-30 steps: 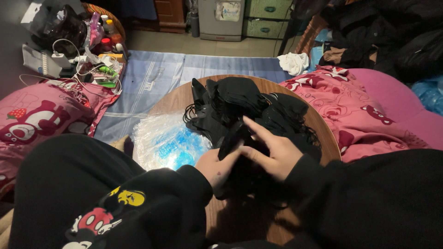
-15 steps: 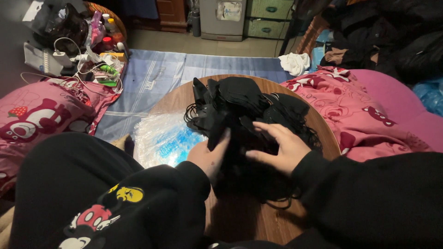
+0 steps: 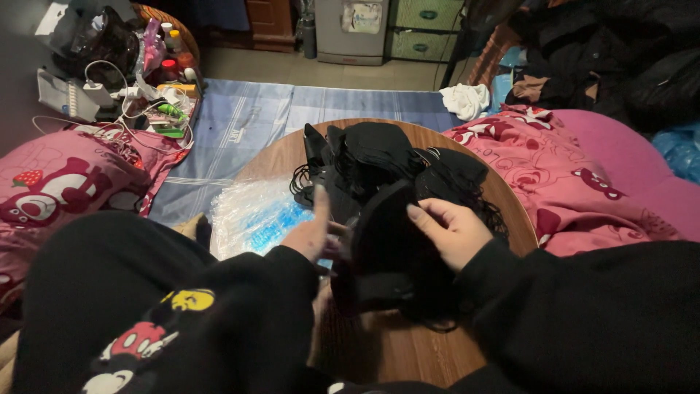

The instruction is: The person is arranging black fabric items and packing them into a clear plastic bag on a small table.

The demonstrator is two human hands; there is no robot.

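Head view: at the centre of the frame the right hand is clamped on a stack of black fabric face masks, fingers curled over its upper edge, holding it tilted above the round brown wooden counter. Just left of it, the left hand has its fingers apart and straight, its palm side touching the stack's left edge. Behind the hands, toward the upper centre, a heap of black masks with thin ear loops lies on the counter. A crinkled clear plastic bag with blue inside rests at the counter's left edge. Pink patterned bedding fills the right side.
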